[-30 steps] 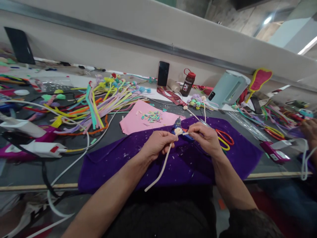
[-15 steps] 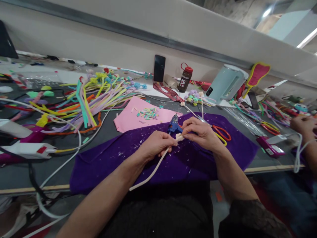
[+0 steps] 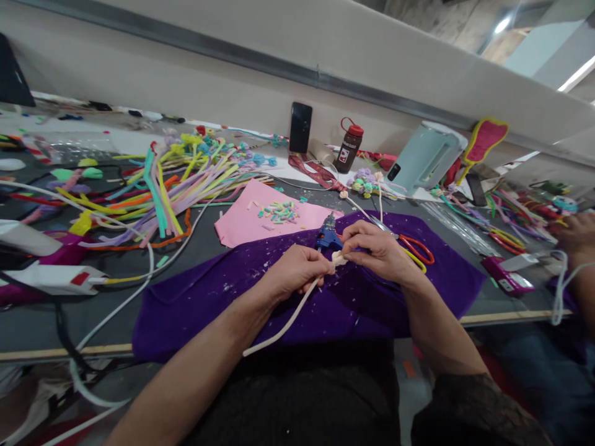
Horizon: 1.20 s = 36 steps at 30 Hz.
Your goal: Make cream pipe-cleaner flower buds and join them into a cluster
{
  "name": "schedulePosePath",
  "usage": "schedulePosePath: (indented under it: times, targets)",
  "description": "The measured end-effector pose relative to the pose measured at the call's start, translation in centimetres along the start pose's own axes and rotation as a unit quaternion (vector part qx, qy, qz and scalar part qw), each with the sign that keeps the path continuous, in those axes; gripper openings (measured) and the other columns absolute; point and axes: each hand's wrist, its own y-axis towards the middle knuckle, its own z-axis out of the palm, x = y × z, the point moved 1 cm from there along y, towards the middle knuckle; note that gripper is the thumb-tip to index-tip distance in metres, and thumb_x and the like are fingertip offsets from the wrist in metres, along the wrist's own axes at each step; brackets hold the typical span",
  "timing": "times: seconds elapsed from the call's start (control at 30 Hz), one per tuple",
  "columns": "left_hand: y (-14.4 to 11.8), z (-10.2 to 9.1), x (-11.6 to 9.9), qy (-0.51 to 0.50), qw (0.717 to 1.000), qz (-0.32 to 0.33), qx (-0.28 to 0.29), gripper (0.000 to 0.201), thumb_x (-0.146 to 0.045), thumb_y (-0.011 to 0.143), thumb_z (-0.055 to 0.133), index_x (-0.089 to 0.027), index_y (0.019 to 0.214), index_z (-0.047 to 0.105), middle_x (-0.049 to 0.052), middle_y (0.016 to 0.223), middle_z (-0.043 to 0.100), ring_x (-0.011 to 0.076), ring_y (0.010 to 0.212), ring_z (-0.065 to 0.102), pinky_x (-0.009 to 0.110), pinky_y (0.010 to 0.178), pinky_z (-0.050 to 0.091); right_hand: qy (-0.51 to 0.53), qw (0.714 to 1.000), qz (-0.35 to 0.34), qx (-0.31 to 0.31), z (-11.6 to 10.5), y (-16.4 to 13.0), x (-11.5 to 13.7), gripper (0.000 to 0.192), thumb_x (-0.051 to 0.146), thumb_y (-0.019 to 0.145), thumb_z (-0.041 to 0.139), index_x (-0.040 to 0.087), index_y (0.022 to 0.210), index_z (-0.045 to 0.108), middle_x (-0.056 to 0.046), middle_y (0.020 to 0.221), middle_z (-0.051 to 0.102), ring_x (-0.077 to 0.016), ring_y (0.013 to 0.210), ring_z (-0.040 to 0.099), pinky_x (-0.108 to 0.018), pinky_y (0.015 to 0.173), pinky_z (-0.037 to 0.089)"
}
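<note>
My left hand (image 3: 304,267) pinches a cream pipe-cleaner flower stem (image 3: 289,327); its long tail hangs down toward the front edge. At the upper end, a small cream flower head (image 3: 339,258) sits between my two hands. My right hand (image 3: 374,251) is closed on that head with thumb and fingertips. Just behind my fingers, a blue glue gun (image 3: 328,235) rests on the purple cloth (image 3: 195,310). Scissors (image 3: 413,249) with red and yellow handles lie partly under and beside my right hand.
Short pastel pieces (image 3: 279,214) lie on a pink sheet (image 3: 237,220). A heap of coloured pipe cleaners (image 3: 186,192) spreads at left, with a white cable (image 3: 149,266). Behind stand a phone (image 3: 300,128), a bottle (image 3: 348,148) and a pale blue appliance (image 3: 425,158). Another person's hand (image 3: 579,232) is at far right.
Both hands keep their grip on the cream flower and barely shift. At far right, the other person's hand has moved slightly.
</note>
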Motion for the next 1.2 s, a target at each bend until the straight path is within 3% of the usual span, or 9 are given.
schedulePosePath:
  times: [0.57, 0.8, 0.93, 1.0, 1.07, 1.13, 1.2]
  targets:
    - [0.0, 0.0, 0.2, 0.007, 1.000, 0.012, 0.003, 0.017, -0.026, 0.065, 0.063, -0.015, 0.054, 0.058, -0.003, 0.040, 0.050, 0.0039, 0.027, 0.034, 0.018, 0.030, 0.021, -0.074, 0.997, -0.017, 0.021, -0.3, 0.4, 1.1, 0.013, 0.018, 0.084, 0.051, 0.019, 0.079, 0.063, -0.007, 0.093, 0.058, -0.0174, 0.088, 0.054, -0.031, 0.077, 0.043]
    - [0.2, -0.3, 0.4, -0.020, 1.000, 0.021, 0.007, 0.018, -0.027, 0.067, 0.064, -0.013, 0.056, 0.059, -0.002, 0.042, 0.053, 0.0031, 0.028, 0.035, 0.017, 0.030, 0.022, -0.051, 0.998, -0.013, -0.025, -0.3, 0.2, 0.4, 0.015, 0.021, 0.084, 0.052, 0.022, 0.086, 0.067, -0.006, 0.093, 0.060, -0.0175, 0.088, 0.056, -0.032, 0.076, 0.046]
    - [0.2, -0.5, 0.3, -0.082, 0.996, 0.041, 0.008, 0.019, -0.032, 0.067, 0.065, -0.012, 0.067, 0.064, 0.000, 0.053, 0.058, 0.0019, 0.031, 0.036, 0.017, 0.032, 0.023, 0.019, 0.989, 0.048, -0.140, -0.4, -0.9, 0.9, 0.020, 0.022, 0.081, 0.056, 0.023, 0.099, 0.065, -0.006, 0.101, 0.061, -0.0190, 0.093, 0.057, -0.033, 0.080, 0.046]
    - [0.1, -0.5, 0.2, -0.120, 0.991, 0.052, 0.000, 0.023, -0.035, 0.067, 0.067, -0.012, 0.072, 0.066, 0.001, 0.059, 0.059, 0.0013, 0.035, 0.036, 0.016, 0.034, 0.021, 0.088, 0.962, 0.112, -0.235, 0.2, -1.6, 1.4, 0.018, 0.024, 0.080, 0.057, 0.022, 0.096, 0.065, -0.006, 0.095, 0.062, -0.0178, 0.084, 0.059, -0.031, 0.074, 0.048]
    - [0.1, -0.6, 0.0, -0.145, 0.988, 0.058, -0.011, 0.027, -0.037, 0.066, 0.068, -0.012, 0.075, 0.067, 0.001, 0.058, 0.056, 0.0020, 0.039, 0.037, 0.016, 0.035, 0.019, 0.178, 0.921, 0.188, -0.290, 1.6, -2.1, 1.9, 0.011, 0.026, 0.080, 0.057, 0.020, 0.087, 0.063, -0.003, 0.079, 0.063, -0.0139, 0.065, 0.059, -0.026, 0.060, 0.048]
    - [0.0, -0.6, 0.0, -0.157, 0.985, 0.066, -0.020, 0.028, -0.037, 0.066, 0.068, -0.011, 0.077, 0.068, -0.001, 0.053, 0.050, 0.0033, 0.041, 0.036, 0.017, 0.037, 0.019, 0.256, 0.902, 0.248, -0.244, 3.6, -2.1, 2.3, 0.012, 0.028, 0.081, 0.056, 0.018, 0.078, 0.061, 0.000, 0.066, 0.061, -0.0109, 0.053, 0.056, -0.022, 0.049, 0.043]
    - [0.0, -0.6, 0.0, -0.159, 0.984, 0.080, -0.025, 0.029, -0.037, 0.067, 0.067, -0.011, 0.078, 0.068, -0.001, 0.049, 0.047, 0.0042, 0.041, 0.033, 0.018, 0.038, 0.018, 0.318, 0.890, 0.267, -0.190, 5.4, -1.7, 2.7, 0.014, 0.030, 0.079, 0.056, 0.017, 0.075, 0.060, 0.001, 0.061, 0.060, -0.0093, 0.049, 0.054, -0.020, 0.044, 0.039]
